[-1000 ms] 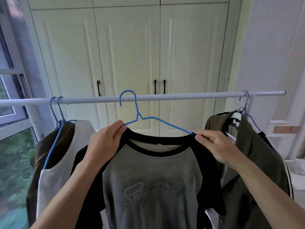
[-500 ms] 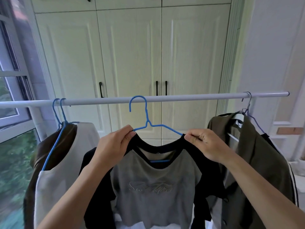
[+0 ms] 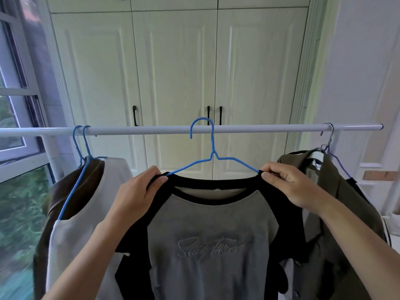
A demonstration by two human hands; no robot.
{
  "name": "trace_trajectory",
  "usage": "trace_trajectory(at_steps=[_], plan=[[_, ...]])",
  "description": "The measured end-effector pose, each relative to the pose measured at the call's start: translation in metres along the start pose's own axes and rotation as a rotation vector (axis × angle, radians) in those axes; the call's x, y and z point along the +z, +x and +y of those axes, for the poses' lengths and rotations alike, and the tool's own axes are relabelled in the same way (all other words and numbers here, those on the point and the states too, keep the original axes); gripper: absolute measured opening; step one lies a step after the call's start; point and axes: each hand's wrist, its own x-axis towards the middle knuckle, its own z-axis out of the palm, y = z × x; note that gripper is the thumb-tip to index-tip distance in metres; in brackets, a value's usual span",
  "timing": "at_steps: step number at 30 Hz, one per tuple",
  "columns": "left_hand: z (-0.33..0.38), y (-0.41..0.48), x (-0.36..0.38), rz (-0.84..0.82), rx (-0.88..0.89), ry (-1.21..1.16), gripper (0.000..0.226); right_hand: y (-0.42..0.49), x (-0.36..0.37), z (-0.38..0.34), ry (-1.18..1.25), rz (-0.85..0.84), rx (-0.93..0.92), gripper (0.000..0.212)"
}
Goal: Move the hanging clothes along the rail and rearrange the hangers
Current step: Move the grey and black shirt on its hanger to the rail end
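A white rail [image 3: 259,129] runs across the view. A blue wire hanger [image 3: 213,154] hooks over its middle and carries a grey T-shirt with black sleeves and collar [image 3: 214,245]. My left hand [image 3: 138,191] pinches the shirt's left shoulder over the hanger arm. My right hand [image 3: 285,184] pinches the right shoulder at the hanger's other end. On the left, two blue hangers [image 3: 83,146] hold a brown garment [image 3: 65,198] and a white one [image 3: 95,202]. At the right end, a metal hanger [image 3: 329,137] holds an olive jacket [image 3: 337,213].
White wardrobe doors with black handles [image 3: 173,83] stand behind the rail. A window [image 3: 17,148] with greenery outside is on the left. A white upright post [image 3: 52,156] supports the rail at the left. A white wall is on the right.
The shirt's collar has been pulled wide along the hanger arms, with my hands moving apart. The hanger hook has slid right along the rail and the shirt hangs flat.
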Motion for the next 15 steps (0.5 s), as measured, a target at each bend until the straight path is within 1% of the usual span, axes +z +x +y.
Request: trace_trajectory(at_steps=[4,7,13,15], plan=[[-0.009,-0.006,0.001,0.045,0.060,-0.141,0.028,-0.005,-0.009,-0.001,0.033,0.037,0.027,0.019],[-0.017,-0.008,0.003,0.057,0.106,-0.230,0.024,-0.009,-0.011,-0.001,0.040,0.054,0.046,0.020],[-0.024,-0.017,0.008,0.139,-0.003,-0.260,0.027,-0.015,-0.017,-0.003,0.041,0.080,0.052,0.022],[-0.025,-0.017,0.009,0.151,-0.048,-0.224,0.033,-0.016,-0.018,-0.003,0.033,0.078,0.059,0.023]])
